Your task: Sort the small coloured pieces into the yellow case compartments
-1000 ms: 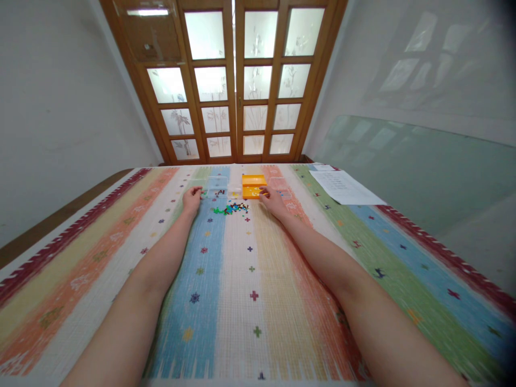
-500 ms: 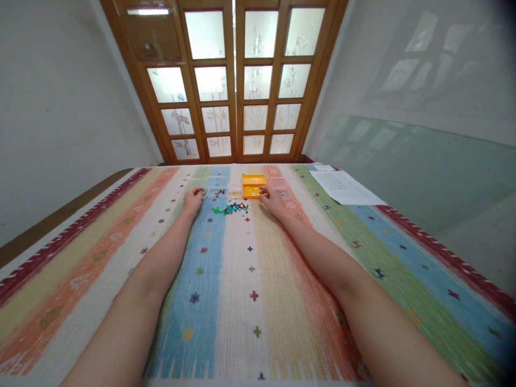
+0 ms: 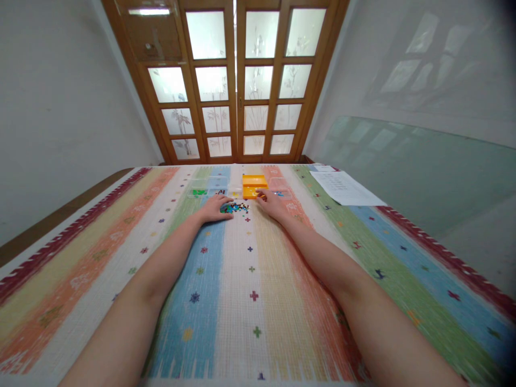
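A pile of small mixed beads point(image 3: 238, 207), green, blue, dark and other colours, lies on the striped cloth. At its left side is my left hand point(image 3: 214, 209), thumb and fingers apart, reaching around the pile's edge. My right hand point(image 3: 272, 203) is at the front right of an open orange box point(image 3: 255, 179), its fingertips curled together over the front edge. Whatever those fingertips hold, if anything, is too small to make out. Pale bits lie inside the box.
Clear plastic boxes flank the orange one: green beads point(image 3: 199, 192) and dark beads point(image 3: 220, 192) sit to the left, blue beads point(image 3: 279, 193) to the right. Printed paper sheets point(image 3: 346, 187) lie at the right on the striped tablecloth point(image 3: 237, 301). Glazed wooden doors stand behind.
My left hand has moved right and nearer, from the green-bead box to the left end of the pile, its fingers spreading. My right hand has shifted slightly left at the orange box.
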Available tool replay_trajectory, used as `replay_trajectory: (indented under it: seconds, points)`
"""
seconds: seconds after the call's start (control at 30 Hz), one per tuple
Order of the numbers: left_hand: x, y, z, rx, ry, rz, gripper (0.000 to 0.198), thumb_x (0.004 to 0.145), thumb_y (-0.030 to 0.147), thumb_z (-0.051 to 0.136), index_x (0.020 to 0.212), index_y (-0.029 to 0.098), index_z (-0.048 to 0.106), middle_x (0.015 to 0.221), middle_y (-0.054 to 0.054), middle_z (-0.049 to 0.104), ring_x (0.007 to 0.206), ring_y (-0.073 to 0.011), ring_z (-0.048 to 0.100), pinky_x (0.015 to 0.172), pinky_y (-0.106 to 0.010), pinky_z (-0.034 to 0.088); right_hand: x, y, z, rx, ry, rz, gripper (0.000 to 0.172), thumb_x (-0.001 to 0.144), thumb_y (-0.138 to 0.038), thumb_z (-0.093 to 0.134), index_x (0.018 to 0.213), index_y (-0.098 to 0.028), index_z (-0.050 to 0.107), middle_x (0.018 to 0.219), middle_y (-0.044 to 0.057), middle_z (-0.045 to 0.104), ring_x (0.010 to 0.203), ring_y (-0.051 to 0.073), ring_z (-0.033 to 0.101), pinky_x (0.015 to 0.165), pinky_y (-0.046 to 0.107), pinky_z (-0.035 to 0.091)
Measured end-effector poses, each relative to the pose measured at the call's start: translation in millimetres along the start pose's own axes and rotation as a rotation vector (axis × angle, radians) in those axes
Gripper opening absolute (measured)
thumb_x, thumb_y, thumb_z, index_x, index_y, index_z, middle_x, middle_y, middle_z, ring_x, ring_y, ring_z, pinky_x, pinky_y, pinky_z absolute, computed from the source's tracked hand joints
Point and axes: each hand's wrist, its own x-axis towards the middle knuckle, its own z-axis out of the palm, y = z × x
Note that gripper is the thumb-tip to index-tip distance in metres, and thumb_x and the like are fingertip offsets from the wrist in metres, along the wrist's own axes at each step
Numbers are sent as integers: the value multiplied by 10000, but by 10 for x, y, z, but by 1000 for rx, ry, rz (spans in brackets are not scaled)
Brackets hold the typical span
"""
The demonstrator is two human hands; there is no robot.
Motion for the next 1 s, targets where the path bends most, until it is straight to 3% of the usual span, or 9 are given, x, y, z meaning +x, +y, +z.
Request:
replay_trajectory:
  seconds: [0.17,0.27,0.37,0.57,0.7,0.87,1.0]
  points:
    - [-4,-2,31,32,30,-8,663,884,628,724,1428,256,650,1367,-128,639,1307,-337,568,1149,-470,426,-83,-163,-7,-165,-204,-201,387,1025,-327,627,1392,-213,675,1349,125,707,1230,259,660,1091,412,502]
    - [-7,-59,43,27,53,-11,590,906,591,715,1389,255,674,1332,-120,652,1290,-330,574,1137,-470,435,-139,-290,6,-298,-302,-271,590,982,-501,707,1498,-234,606,1439,142,647,1311,304,609,1118,437,466]
    - [-1,-94,52,35,59,-20,517,933,550,693,1354,251,696,1282,-115,664,1260,-326,585,1114,-472,450,-165,-390,43,-400,-312,-262,711,949,-617,718,1533,-237,574,1452,161,628,1319,338,589,1106,453,454]
    - [4,-97,52,37,74,-27,404,984,477,627,1304,248,722,1255,-106,671,1238,-302,594,1105,-448,457,-134,-430,79,-481,-256,-209,474,1031,-524,640,1386,-211,680,1295,149,682,1204,301,622,1008,383,467]
    - [-12,-46,46,81,75,-43,490,966,564,639,1335,250,712,1252,-109,669,1233,-312,599,1087,-446,463,-135,-408,34,-497,-257,-201,395,1073,-480,579,1327,-204,704,1267,151,676,1186,279,615,987,359,454]
    - [0,94,91,143,93,-104,649,901,691,672,1398,275,679,1274,-112,656,1238,-336,594,1074,-456,465,-153,-437,-6,-526,-285,-215,418,1052,-541,596,1256,-201,728,1254,149,668,1178,286,604,978,362,457]
    - [42,182,149,191,116,-186,630,911,680,665,1384,263,683,1278,-123,644,1253,-340,578,1073,-462,462,-145,-482,12,-554,-288,-209,461,1030,-590,608,1237,-198,731,1236,160,660,1179,304,590,978,375,458]
